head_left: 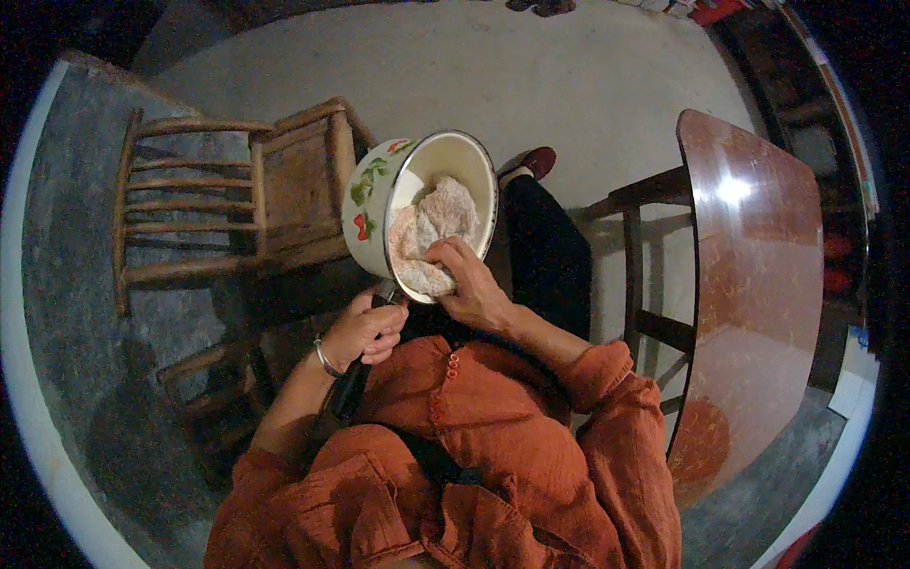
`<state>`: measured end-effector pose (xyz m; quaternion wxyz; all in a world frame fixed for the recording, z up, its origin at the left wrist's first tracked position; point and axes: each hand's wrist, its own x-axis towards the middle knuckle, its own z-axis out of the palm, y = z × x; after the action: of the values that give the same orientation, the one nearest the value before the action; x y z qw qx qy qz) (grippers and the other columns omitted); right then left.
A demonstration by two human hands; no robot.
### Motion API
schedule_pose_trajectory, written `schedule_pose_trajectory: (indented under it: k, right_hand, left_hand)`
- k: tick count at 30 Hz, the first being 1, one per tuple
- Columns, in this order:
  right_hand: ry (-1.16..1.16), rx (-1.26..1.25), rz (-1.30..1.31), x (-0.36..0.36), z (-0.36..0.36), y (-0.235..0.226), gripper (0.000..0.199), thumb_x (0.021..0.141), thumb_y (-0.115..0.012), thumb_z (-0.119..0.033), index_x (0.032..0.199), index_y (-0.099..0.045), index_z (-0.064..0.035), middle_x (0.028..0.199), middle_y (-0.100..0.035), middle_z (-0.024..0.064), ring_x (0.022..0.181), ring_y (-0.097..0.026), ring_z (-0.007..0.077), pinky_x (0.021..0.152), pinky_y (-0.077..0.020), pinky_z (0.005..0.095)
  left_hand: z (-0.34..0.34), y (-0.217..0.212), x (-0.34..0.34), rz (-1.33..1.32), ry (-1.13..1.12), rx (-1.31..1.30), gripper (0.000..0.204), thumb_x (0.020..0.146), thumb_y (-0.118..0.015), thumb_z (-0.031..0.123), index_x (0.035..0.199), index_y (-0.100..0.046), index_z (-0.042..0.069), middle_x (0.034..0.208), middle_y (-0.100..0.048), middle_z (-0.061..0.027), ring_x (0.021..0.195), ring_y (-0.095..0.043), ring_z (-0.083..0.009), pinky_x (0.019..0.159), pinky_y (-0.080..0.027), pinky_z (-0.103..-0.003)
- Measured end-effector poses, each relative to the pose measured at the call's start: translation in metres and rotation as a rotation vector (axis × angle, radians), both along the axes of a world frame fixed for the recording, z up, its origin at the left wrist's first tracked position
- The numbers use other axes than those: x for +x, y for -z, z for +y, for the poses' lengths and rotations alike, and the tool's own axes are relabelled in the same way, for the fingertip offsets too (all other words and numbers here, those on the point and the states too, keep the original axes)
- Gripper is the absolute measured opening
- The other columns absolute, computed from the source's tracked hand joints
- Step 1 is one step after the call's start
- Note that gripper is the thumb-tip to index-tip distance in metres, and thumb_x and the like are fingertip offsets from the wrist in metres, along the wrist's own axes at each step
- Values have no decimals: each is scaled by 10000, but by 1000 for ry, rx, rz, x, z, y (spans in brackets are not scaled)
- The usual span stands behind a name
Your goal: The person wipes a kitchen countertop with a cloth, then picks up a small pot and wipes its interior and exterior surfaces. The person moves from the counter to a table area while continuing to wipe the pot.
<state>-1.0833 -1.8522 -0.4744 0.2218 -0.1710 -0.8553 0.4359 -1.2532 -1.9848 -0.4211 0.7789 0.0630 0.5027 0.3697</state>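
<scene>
Cloth (pixel 449 211) in the pot (pixel 376 213), mid-frame!

Here we are, our left hand (pixel 365 330) gripping the pot's black handle (pixel 350 391), our right hand (pixel 474 289) clutching the pale cloth against the inside near the rim. Upper left, a wooden chair (pixel 301 190).

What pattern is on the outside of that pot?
Red and green plant-like motifs on the whitish pot, best seen in the head view.

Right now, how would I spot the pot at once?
Between a wooden chair and a brown table, the left hand grips a black handle. It belongs to the tilted pale pot, set apart from its neighbours by red and green decoration.
</scene>
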Motion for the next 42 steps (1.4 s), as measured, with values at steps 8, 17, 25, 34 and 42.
schedule_pose_trajectory:
  k: [8,17,25,34,42]
  right_hand:
    - [-70,-606,-204,5,17,-21,349,789,-607,-276,1058,-566,-58,993,-533,151,1023,-473,323,876,-392,385]
    - [18,-231,-64,-4,-6,4,397,867,-480,-381,1102,-552,-68,999,-520,170,938,-501,332,849,-396,406]
    - [336,-1576,677,-44,-1,-64,517,925,-380,-434,1272,-408,-52,1189,-525,107,1075,-522,248,932,-413,406]
    - [-42,2,75,1,-25,-7,629,804,-635,-337,1259,-372,9,1188,-459,194,1086,-458,331,913,-377,363]
    - [227,-529,309,-25,-20,-51,651,820,-639,-231,1308,-285,15,1201,-441,168,1116,-436,258,941,-360,371]
  left_hand:
    - [1,-8,9,45,-1,18,92,871,-492,68,921,-417,86,586,-378,20,359,-321,-51,296,-281,-208]
    - [5,-11,22,118,19,54,163,867,-495,66,1011,-418,73,557,-369,28,362,-342,-50,295,-300,-216]
    - [-3,1,25,195,23,50,266,839,-507,91,1096,-437,90,584,-430,1,387,-410,-95,352,-378,-267]
    - [-18,36,-1,481,406,791,214,894,-440,105,1108,-448,117,509,-357,9,348,-326,-77,304,-292,-215]
    - [-14,45,1,483,288,902,384,892,-418,62,1229,-345,229,613,-408,-6,388,-367,-87,311,-321,-224]
